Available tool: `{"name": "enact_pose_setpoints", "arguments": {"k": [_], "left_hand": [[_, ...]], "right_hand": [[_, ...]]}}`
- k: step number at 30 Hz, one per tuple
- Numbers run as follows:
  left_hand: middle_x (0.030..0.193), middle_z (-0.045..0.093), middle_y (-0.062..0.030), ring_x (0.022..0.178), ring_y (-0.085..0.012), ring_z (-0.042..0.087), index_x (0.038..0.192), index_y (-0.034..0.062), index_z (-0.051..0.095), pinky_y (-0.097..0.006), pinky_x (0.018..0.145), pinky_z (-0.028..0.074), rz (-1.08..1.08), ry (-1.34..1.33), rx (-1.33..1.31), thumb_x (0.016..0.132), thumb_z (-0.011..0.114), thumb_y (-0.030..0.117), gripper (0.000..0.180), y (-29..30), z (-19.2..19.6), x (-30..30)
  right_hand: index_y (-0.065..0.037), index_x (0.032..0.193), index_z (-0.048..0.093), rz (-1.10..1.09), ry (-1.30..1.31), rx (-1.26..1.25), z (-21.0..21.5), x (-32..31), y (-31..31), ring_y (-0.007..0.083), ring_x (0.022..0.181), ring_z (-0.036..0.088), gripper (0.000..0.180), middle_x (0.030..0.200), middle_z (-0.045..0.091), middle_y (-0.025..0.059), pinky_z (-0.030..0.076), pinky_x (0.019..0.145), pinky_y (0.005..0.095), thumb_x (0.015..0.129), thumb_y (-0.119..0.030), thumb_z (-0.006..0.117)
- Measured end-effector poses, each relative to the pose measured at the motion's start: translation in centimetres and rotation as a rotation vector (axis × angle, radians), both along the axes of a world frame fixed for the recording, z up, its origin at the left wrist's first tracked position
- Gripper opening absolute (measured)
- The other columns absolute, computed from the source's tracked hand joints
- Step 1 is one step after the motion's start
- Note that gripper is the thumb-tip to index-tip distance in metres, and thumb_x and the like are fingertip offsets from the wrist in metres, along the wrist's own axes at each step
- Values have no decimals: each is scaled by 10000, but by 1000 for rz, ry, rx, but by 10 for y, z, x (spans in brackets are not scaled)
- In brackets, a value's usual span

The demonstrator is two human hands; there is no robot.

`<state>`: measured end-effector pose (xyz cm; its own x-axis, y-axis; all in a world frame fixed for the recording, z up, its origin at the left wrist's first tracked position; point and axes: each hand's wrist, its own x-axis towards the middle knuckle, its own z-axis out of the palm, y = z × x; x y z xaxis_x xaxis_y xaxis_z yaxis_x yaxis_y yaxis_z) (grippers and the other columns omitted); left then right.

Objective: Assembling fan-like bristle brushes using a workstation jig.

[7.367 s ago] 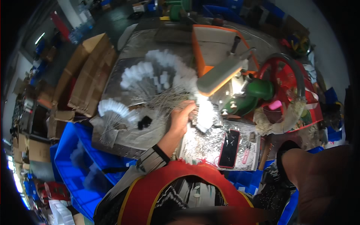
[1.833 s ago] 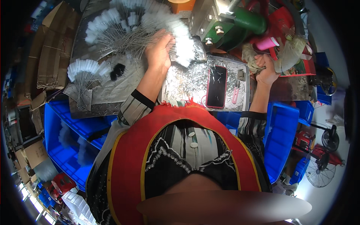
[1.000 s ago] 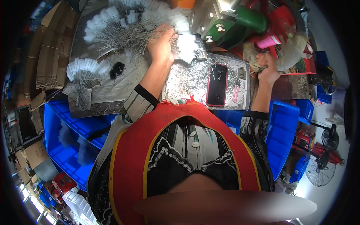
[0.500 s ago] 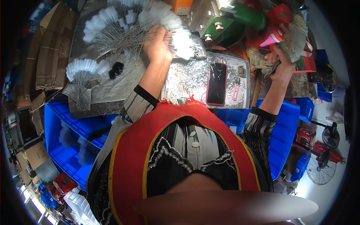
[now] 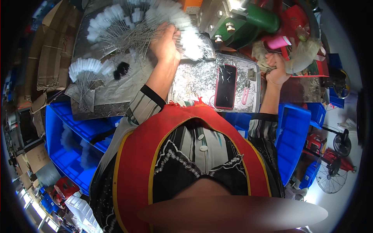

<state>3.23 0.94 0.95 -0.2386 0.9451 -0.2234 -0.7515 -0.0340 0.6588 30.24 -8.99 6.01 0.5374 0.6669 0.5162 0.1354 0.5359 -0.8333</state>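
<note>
My left hand [image 5: 166, 46] is closed around the thin wire stems of a bunch of white-bristled brushes [image 5: 190, 43], beside a large fanned heap of the same brushes [image 5: 105, 25]. At the far right, my right hand [image 5: 276, 70] has its fingers curled on a crumpled, pale yellowish plastic bag [image 5: 301, 58], which shows on both sides of the hand. A pink spool-like roll [image 5: 278, 42] lies just beyond that hand. Between my hands, a phone in a red case [image 5: 226, 86] and a pink-handled cutter [image 5: 245, 95] rest on a tray [image 5: 186, 83] strewn with wire clippings.
A green machine with bolts [image 5: 230, 27] stands beyond the tray. A smaller fan of white brushes [image 5: 86, 72] and a black bristle tuft [image 5: 121, 70] lie at left. Blue bins [image 5: 72, 163] flank me below the table edge, and cardboard [image 5: 56, 50] stands far left.
My right hand has moved left and slightly nearer, drawing the plastic bag down and stretching it sideways. The pink roll is more exposed. My left hand stays on the brushes.
</note>
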Motion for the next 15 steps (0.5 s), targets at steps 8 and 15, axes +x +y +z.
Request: {"name": "enact_pose_setpoints", "arguments": {"k": [8,15], "left_hand": [[847,606,-80,723,-132,567,940,-33,577,-236,629,459,-252,255,92,698,642,-9,251,-1,0,-13],[797,605,-91,648,-143,572,960,-41,563,-228,542,459,-280,226,102,704,604,-20,260,-6,-4,-17]], "right_hand": [[9,532,489,13,130,-313,56,-3,-10,185,429,433,179,462,414,78,433,532,342,696,-25,550],[35,564,512,40,177,-318,56,2,-8,185,434,439,145,461,417,76,435,528,329,692,-14,559]]}}
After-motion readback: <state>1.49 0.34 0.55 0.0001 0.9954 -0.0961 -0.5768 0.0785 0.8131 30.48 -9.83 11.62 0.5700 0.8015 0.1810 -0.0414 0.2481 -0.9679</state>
